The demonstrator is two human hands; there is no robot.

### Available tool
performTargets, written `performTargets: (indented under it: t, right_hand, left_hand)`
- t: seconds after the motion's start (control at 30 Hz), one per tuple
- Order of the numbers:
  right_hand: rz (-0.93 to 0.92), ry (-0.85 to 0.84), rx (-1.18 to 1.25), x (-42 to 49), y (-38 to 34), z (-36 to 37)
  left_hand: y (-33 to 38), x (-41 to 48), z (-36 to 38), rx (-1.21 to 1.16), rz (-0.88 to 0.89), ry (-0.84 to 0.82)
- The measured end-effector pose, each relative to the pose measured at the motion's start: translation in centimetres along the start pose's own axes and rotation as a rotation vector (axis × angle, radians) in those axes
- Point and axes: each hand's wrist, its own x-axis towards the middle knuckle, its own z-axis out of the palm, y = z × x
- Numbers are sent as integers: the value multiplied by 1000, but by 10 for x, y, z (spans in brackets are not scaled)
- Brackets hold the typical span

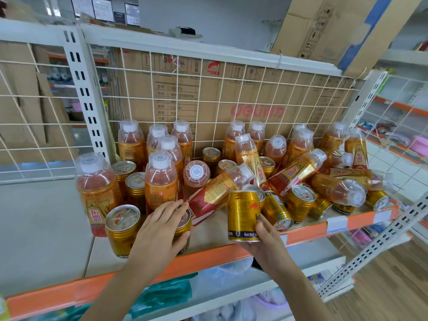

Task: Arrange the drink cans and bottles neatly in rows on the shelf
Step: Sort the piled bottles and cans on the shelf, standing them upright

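Observation:
My left hand (162, 228) grips a gold can (184, 230) standing at the shelf's front, fingers curled over its top. Next to it on the left stands another gold can (122, 230). My right hand (266, 242) holds a gold Red Bull can (243, 215) upright from below, just above the shelf's front edge. Upright orange bottles (161, 181) with clear caps stand at the left and back. To the right, several bottles (294, 172) and cans (300, 202) lie tipped in a heap.
The shelf (208, 237) has an orange front strip and a white wire grid back (208, 89) with cardboard boxes behind it. A white slotted post (84, 96) stands at the left. A lower shelf holds bagged goods. Another shelving unit is at the right.

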Motion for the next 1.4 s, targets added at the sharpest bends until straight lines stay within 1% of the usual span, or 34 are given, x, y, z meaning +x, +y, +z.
performTargets:
  t: [0.07, 0.17, 0.3, 0.47, 0.53, 0.77, 0.97, 1.03, 1.13, 1.17, 1.23, 1.3, 1.37, 1.4]
  right_hand:
    - [-5, 1, -33, -1, -1, 7]
    - [-63, 31, -104, -3, -2, 12]
    - [-179, 89, -380, -3, -1, 13]
    - [-271, 150, -607, 6, 13, 17]
    - [-280, 176, -672, 10, 16, 22]
    - [-271, 225, -778, 18, 26, 27]
    - [-223, 173, -995, 15, 14, 25]
    - [-270, 199, -1023, 11, 4, 23]
    - [-447, 279, -974, 5, -23, 25]
    - [-499, 306, -972, 7, -33, 27]
    - [-540, 352, -1038, 17, -51, 26]
    - [-510, 327, -1171, 33, -65, 24]
    - [-409, 221, -1280, 49, -73, 23]
    - [-350, 169, -1290, 56, -76, 24]
  left_hand:
    - [0, 0, 0, 11, 3, -3]
    - [0, 0, -1, 4, -3, -10]
    - [-1, -1, 0, 0, -5, -30]
    - [0, -1, -4, -8, -4, -56]
    - [0, 0, -5, -18, -7, -67]
    - [1, 0, -9, -18, -2, -89]
    - [4, 0, -12, -31, -9, -98]
    - [5, 2, -14, -2, -4, -103]
    - [6, 6, -19, 37, -3, -139]
    - [6, 8, -21, 27, -1, -149]
    - [6, 14, -24, -52, 2, -140]
    - [7, 23, -32, -131, 9, -114]
    - [10, 36, -40, -178, 11, -71]
    - [12, 44, -43, -183, 15, -57]
